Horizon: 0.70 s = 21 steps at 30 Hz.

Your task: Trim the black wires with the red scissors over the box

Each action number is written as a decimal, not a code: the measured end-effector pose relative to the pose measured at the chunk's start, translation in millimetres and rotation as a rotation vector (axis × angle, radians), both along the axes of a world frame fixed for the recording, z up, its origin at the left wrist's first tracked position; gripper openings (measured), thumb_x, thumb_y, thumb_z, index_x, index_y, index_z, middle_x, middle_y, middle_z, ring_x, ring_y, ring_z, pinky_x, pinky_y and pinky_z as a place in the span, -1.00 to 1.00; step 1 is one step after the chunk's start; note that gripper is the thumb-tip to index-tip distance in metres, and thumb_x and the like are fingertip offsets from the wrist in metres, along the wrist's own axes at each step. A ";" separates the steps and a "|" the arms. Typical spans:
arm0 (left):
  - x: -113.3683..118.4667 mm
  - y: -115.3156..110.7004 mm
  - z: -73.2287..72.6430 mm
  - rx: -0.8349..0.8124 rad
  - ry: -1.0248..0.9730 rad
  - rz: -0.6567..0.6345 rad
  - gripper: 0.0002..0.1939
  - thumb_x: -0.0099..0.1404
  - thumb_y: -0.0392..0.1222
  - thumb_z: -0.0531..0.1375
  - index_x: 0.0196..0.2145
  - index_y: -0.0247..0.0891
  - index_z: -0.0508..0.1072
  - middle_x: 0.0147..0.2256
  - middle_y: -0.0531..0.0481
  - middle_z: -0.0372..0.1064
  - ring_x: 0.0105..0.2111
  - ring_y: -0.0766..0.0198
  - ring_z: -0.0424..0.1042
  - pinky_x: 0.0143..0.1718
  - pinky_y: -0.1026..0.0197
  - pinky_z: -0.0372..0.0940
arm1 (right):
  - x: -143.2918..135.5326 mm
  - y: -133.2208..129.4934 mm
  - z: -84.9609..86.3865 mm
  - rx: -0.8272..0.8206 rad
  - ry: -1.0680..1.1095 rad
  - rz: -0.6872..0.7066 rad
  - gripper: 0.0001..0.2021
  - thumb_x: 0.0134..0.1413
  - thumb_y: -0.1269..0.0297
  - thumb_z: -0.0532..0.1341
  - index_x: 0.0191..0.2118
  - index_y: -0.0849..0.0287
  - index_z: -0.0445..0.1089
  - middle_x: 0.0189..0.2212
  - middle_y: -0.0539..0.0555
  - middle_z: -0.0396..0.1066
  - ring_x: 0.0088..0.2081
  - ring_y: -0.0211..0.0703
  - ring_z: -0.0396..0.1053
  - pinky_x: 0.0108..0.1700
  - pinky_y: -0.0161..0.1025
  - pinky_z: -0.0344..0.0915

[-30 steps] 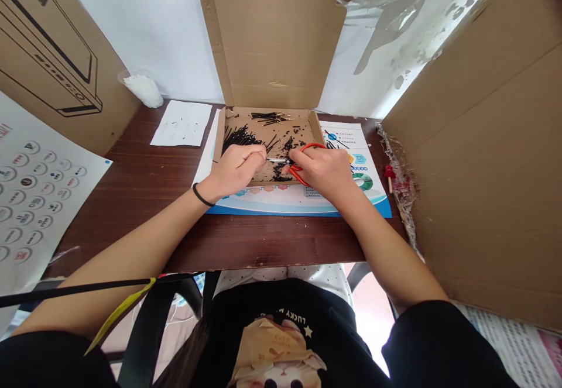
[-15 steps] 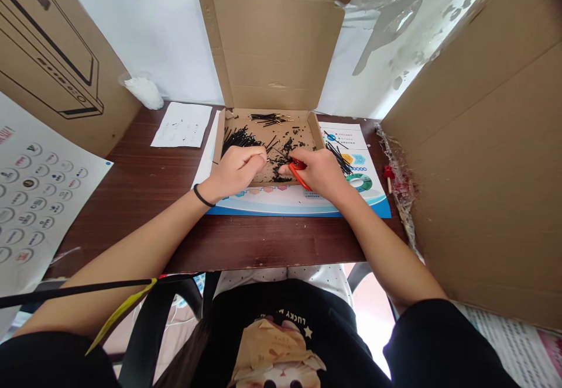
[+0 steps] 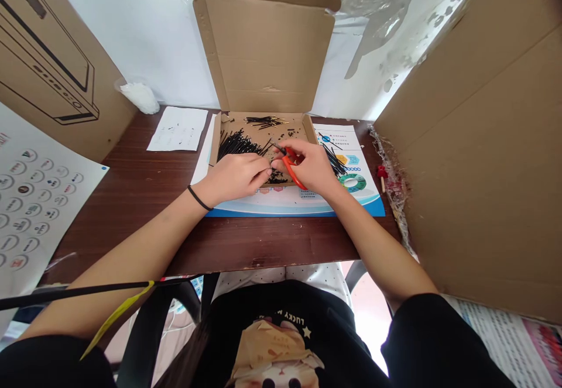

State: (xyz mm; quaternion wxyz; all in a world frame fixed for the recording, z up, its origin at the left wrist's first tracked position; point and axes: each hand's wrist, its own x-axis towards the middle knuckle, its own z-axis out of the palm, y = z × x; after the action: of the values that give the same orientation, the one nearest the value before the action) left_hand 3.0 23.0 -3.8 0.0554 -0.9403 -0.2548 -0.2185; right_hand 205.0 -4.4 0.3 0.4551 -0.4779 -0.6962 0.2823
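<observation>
My right hand (image 3: 314, 164) is closed on a pair of scissors (image 3: 291, 170) with red handles, the blades pointing away to the upper left over an open cardboard box (image 3: 215, 142). My left hand (image 3: 241, 174) is pinched at the box's near side, its fingertips almost meeting those of my right hand. Whatever lies between these fingertips is too small or hidden to make out. A pile of thin black rods (image 3: 239, 144) lies in the box behind my left hand. Short black scraps (image 3: 278, 178) are scattered across the floor of the box. At its back rests a bundle of gold-tipped black rods (image 3: 266, 122).
The box lid (image 3: 266, 48) stands upright against the wall. More black rods (image 3: 335, 160) lie on a printed sheet (image 3: 364, 198) to the right. White paper (image 3: 178, 128) is at the left. Large cartons (image 3: 483, 171) flank the desk, with a small red object (image 3: 381, 171) beside the right one.
My hands have come closer together. The left has lowered and its fingers now point more to the right; the scissors have turned, showing more of their handles. The view has shifted slightly.
</observation>
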 end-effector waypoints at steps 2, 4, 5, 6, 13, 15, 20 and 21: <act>0.4 -0.2 -2.1 0.085 0.040 0.012 -0.64 0.42 -0.18 -0.03 -0.42 -0.30 0.47 -0.43 -0.07 0.46 -0.42 0.24 0.42 -0.44 0.21 0.18 | -0.7 2.1 -2.6 -0.112 0.028 0.061 -0.77 -0.13 0.24 0.34 -0.27 0.16 0.51 -0.47 -0.05 0.42 -0.41 -0.26 0.28 -0.31 -0.26 0.22; 0.8 -0.6 -1.9 0.146 0.067 0.013 -0.63 0.43 -0.17 -0.02 -0.41 -0.30 0.49 -0.42 -0.07 0.47 -0.40 0.23 0.43 -0.46 0.21 0.18 | -1.0 3.8 -4.1 -0.207 0.076 0.103 -0.78 -0.19 0.27 0.34 -0.31 0.18 0.50 -0.53 -0.08 0.36 -0.46 -0.29 0.22 -0.36 -0.28 0.18; 0.9 -0.8 -1.1 0.166 0.078 0.011 -0.63 0.43 -0.17 -0.02 -0.41 -0.29 0.49 -0.43 -0.07 0.47 -0.40 0.22 0.43 -0.47 0.21 0.18 | -0.9 4.5 -4.5 -0.246 0.108 0.119 -0.78 -0.21 0.29 0.34 -0.33 0.18 0.49 -0.55 -0.09 0.35 -0.47 -0.30 0.20 -0.38 -0.29 0.17; 1.1 -0.9 -0.1 0.180 0.091 0.007 -0.63 0.44 -0.18 -0.02 -0.42 -0.29 0.49 -0.44 -0.07 0.46 -0.39 0.22 0.43 -0.48 0.21 0.17 | -0.7 5.3 -4.8 -0.274 0.145 0.121 -0.78 -0.23 0.31 0.33 -0.33 0.18 0.48 -0.55 -0.09 0.34 -0.47 -0.31 0.20 -0.38 -0.30 0.16; -3.4 1.8 5.8 0.140 0.093 0.052 -0.63 0.44 -0.19 -0.03 -0.39 -0.28 0.51 -0.43 -0.08 0.48 -0.38 0.20 0.45 -0.50 0.21 0.20 | 6.7 10.3 -7.2 -0.130 0.042 -0.230 -0.77 -0.18 0.35 0.30 -0.27 0.19 0.51 -0.45 -0.01 0.45 -0.41 -0.24 0.31 -0.28 -0.23 0.24; -6.8 4.1 6.8 0.071 0.022 0.070 -0.63 0.43 -0.16 -0.02 -0.37 -0.29 0.53 -0.38 -0.10 0.51 -0.36 0.20 0.47 -0.41 0.19 0.27 | 10.2 11.0 -7.2 -0.134 -0.007 -0.259 -0.75 -0.18 0.30 0.34 -0.26 0.20 0.52 -0.46 -0.01 0.45 -0.42 -0.23 0.31 -0.28 -0.22 0.25; -9.8 6.6 9.6 -0.177 -0.210 0.147 -0.71 0.34 -0.11 0.09 -0.33 -0.28 0.57 -0.39 -0.05 0.53 -0.41 0.26 0.45 -0.30 0.20 0.34 | 10.0 10.4 -8.8 -0.125 0.060 -0.212 -0.73 -0.13 0.18 0.35 -0.26 0.19 0.51 -0.49 -0.03 0.42 -0.44 -0.25 0.29 -0.31 -0.22 0.27; -8.7 5.9 10.1 -0.231 -0.257 0.165 -0.73 0.32 -0.11 0.12 -0.33 -0.28 0.58 -0.41 -0.03 0.53 -0.42 0.28 0.45 -0.31 0.22 0.33 | 7.4 9.6 -9.2 -0.144 0.112 -0.171 -0.70 -0.13 0.15 0.36 -0.24 0.18 0.51 -0.49 -0.03 0.42 -0.43 -0.25 0.31 -0.32 -0.23 0.28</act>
State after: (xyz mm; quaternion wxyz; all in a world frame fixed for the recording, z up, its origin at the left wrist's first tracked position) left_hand -5.7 29.0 6.3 -0.0681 -0.8808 -0.3595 -0.3006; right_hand 212.4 5.2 -9.0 0.4802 -0.5506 -0.6043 0.3180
